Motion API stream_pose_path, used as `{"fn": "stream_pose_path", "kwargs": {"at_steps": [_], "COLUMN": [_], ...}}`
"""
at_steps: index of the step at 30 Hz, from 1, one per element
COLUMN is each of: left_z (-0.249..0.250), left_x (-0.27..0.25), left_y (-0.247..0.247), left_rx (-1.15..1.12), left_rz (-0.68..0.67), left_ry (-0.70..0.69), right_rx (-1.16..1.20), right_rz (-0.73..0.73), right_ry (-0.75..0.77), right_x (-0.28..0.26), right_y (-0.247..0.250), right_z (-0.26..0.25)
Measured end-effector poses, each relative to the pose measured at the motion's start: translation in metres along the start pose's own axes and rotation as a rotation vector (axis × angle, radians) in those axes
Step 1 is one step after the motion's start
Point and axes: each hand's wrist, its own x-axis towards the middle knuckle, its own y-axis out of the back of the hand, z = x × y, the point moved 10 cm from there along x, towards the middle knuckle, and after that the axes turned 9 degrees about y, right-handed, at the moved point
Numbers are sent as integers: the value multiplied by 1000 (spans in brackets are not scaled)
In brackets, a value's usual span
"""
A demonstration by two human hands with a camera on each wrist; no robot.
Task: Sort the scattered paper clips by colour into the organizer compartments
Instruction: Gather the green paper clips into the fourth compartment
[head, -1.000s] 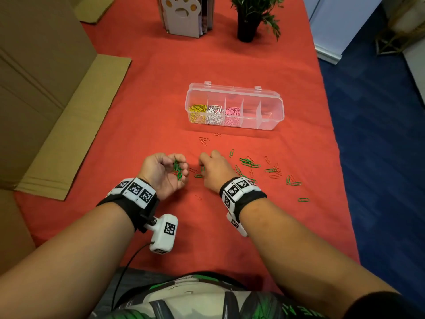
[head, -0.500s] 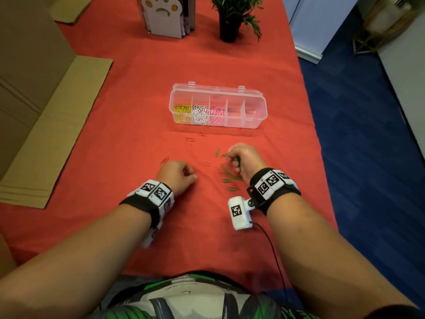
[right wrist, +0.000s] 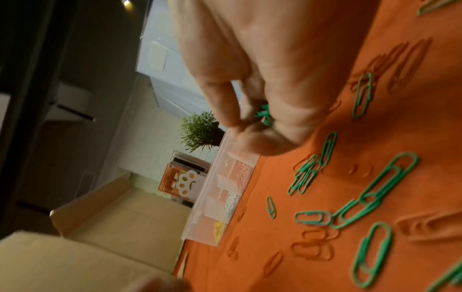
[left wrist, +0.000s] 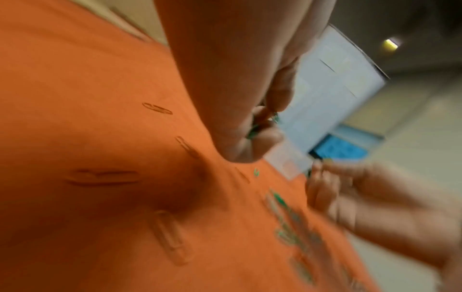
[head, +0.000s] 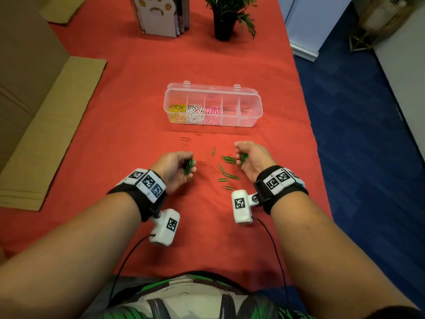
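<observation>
- Head view: my left hand point(head: 176, 170) curled round a bunch of green clips point(head: 189, 166), fingers closed on them just above the red cloth point(head: 128, 107); my right hand point(head: 251, 161) pinched a second small green bunch point(head: 244, 158); between the two hands loose green clips point(head: 227, 174) lay scattered, orange clips point(head: 185, 140) mixed in and nearer the organizer point(head: 250, 116); that clear box sat open beyond my hands, yellow clips point(head: 176, 112) in the leftmost compartment, white clips point(head: 195, 113) next, pink clips point(head: 212, 113) third, the remaining compartments on the right too faint to read; a potted plant point(head: 226, 17) and a paw-print bookend point(head: 157, 16) stood at the far end.
- Left wrist view: blurred; my left fingers point(left wrist: 262, 138) were bent round a bit of green; orange clips point(left wrist: 105, 176) lay on the cloth below; my right hand point(left wrist: 375, 207) came in from the side.
- Right wrist view: my right fingertips point(right wrist: 225, 110) were closed on green clips point(right wrist: 263, 116); loose green ones point(right wrist: 370, 201) spread over the cloth; the organizer point(right wrist: 200, 217) lay beyond.
</observation>
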Motion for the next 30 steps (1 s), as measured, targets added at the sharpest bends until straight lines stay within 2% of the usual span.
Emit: {"fn": "stream_pose_path", "kwargs": {"at_steps": [3,5,7,11,13,15,19,26,30], "left_z": [6,11,16,45,55,60,61,48,40], "left_x": [-3,0,8,24,25,27,37,44,37], "left_y": [-19,-28,-34,-37,-46,-54,-69,-75,-70], "left_rx": [-180,-149,44,741,1014,1189,1348,1577,1559], "left_rz": [-156,-161,-72,303,416,491,497,517,499], "left_ry": [87,78,14,-291,-426,-513,-599,-561,-486], "right_rx": [-480,-717,-905,-1218,-1283,-1357,-1522,-1573,-1332], "right_rz": [-3,21,3,-83,-101,-141,-219,-269,-283], "right_ry": [109,192,242,385,468,529,595,562,444], "right_x": [4,7,7,3,0,-1,-4,-8,-10], "right_y": [11,18,17,-3,-12,-22,-33,-26,-14], "right_z": [-8,-17,-21,-22,-24,-23,-22,-9,-6]}}
